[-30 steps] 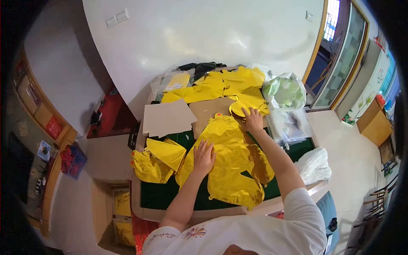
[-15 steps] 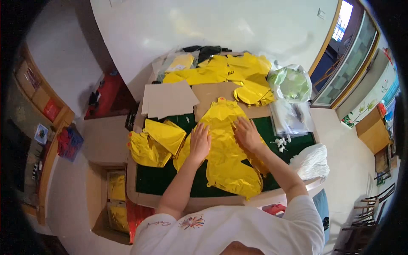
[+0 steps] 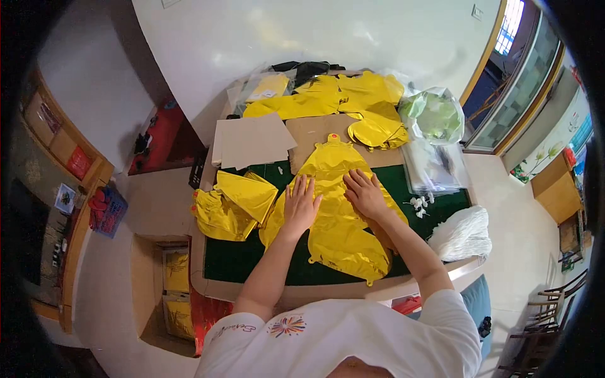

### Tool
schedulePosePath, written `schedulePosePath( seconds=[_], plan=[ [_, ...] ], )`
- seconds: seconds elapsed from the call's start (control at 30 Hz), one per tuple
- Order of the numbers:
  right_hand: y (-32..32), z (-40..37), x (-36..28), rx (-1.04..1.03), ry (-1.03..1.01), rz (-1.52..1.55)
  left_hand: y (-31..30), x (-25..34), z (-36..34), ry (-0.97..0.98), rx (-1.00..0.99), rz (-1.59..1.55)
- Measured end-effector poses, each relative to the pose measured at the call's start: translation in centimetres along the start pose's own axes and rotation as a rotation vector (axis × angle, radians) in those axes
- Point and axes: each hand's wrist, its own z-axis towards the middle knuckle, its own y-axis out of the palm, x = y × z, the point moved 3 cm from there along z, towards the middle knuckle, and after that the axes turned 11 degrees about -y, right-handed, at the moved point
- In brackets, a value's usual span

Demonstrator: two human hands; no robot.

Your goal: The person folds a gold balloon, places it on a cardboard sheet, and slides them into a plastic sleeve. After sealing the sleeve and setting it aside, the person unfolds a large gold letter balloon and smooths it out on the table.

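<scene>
A flat, uninflated yellow-gold foil balloon lies spread on the dark green table top, with an orange-red dot on the tab at its far end. My left hand rests flat on its left side, fingers stretched forward. On the upper right part lies my right hand, palm down with fingers slightly apart. Close by on the left is a loosely folded yellow foil balloon. More yellow foil balloons are heaped at the far side of the table.
Grey-beige card sheets lie beyond the folded foil. To the right are clear plastic sleeves, an open plastic bag, small white pieces and a white string bundle. A cardboard box holding yellow packets stands on the floor.
The foil balloon's right edge has spread outward and it lies flatter. My left hand has shifted slightly right and its fingers are more apart; my right hand stays on the foil.
</scene>
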Motion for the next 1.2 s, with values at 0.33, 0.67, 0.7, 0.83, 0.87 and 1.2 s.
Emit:
schedulePosePath(
  seconds=[0.33, 0.67, 0.7, 0.83, 0.87, 1.2],
  plan=[
    [-0.5, 0.0, -0.1, -0.010, -0.003, 0.039, 0.0, 0.0, 0.0, -0.018, -0.032, 0.013],
    [-3.2, -4.4, 2.8, -0.034, 0.182, 0.159, -1.9, 4.0, -2.8, 0.158, -0.067, 0.000],
    [-3.0, -4.8, 2.9, -0.047, 0.185, 0.146, -1.6, 4.1, -3.3, 0.190, -0.109, 0.011],
    [-1.9, -5.5, 3.3, -0.031, 0.173, 0.103, 0.1, 3.8, -3.4, 0.153, -0.115, -0.004],
    [-2.0, -5.5, 3.3, -0.031, 0.172, 0.105, 0.1, 3.9, -3.4, 0.143, -0.154, 0.002],
    [-2.1, -5.4, 3.1, -0.016, 0.183, 0.131, 0.6, 4.4, -3.1, 0.141, -0.186, -0.011]
  ],
)
